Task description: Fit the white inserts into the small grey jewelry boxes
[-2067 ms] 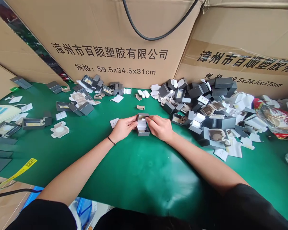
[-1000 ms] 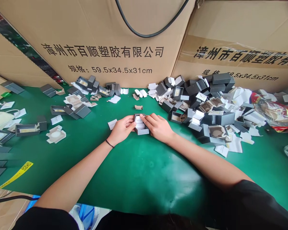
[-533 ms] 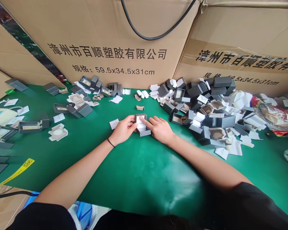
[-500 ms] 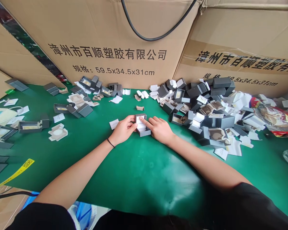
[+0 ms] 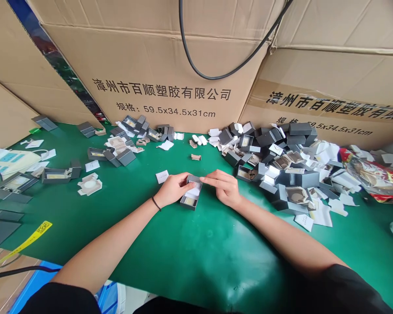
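A small dark grey box (image 5: 190, 201) stands partly opened on the green table in front of me. A white lining shows in its upper part and a pale yellowish piece lies in its lower compartment. My left hand (image 5: 174, 190) is closed round the box's left side, thumb across the white part. From the right, my right hand (image 5: 224, 186) reaches its outstretched index finger to the box's upper right corner; the other fingers are bent and hold nothing visible. A white printed card (image 5: 162, 176) lies just beyond my left hand.
Grey boxes (image 5: 284, 179) and white paper pieces are heaped at the right, beside a red clear-fronted packet (image 5: 373, 176). More boxes (image 5: 119, 158) and paper inserts (image 5: 89, 184) lie at the left. Large cartons (image 5: 157, 56) wall the back, with a black cable (image 5: 212, 77) hanging before them.
The box has turned in my left hand, and its lower compartment now shows a yellowish piece instead of white. My right hand has drawn back from inside the box to its corner.
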`<action>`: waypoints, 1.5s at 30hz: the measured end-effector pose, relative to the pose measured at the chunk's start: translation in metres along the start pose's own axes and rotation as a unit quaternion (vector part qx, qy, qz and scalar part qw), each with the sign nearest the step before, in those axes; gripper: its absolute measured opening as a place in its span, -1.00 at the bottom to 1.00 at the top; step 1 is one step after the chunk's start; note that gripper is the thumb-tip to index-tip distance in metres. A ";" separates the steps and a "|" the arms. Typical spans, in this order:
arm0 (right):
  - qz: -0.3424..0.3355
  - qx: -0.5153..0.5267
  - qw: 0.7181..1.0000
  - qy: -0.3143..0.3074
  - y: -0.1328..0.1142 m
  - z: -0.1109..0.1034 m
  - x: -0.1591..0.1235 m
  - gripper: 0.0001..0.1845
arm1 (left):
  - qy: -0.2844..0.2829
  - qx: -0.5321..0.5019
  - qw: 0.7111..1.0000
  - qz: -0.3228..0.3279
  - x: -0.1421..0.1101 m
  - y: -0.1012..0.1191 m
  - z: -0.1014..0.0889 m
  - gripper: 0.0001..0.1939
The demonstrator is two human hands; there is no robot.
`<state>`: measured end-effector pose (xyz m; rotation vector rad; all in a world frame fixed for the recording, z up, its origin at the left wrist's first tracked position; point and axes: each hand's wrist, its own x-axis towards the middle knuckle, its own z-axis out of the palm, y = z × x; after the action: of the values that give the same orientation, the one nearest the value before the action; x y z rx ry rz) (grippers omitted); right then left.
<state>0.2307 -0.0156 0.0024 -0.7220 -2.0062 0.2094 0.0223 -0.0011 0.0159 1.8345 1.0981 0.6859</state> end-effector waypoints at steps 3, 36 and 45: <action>0.108 0.062 0.992 0.036 0.003 0.004 0.000 -0.52 | 0.062 0.017 0.998 0.004 0.000 0.000 -0.016 -0.66; 0.341 -0.050 0.920 -0.187 0.080 0.011 0.101 -0.47 | 0.041 0.059 0.996 0.045 0.000 -0.012 -0.018 -0.73; 0.402 0.526 0.736 -0.140 0.028 0.004 0.026 -0.61 | 0.136 0.119 0.955 0.236 -0.005 -0.003 -0.015 -0.85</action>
<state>0.2294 0.0219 0.0074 -0.7328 -1.3103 1.8820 0.0069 0.0011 0.0202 2.2940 0.9451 1.1529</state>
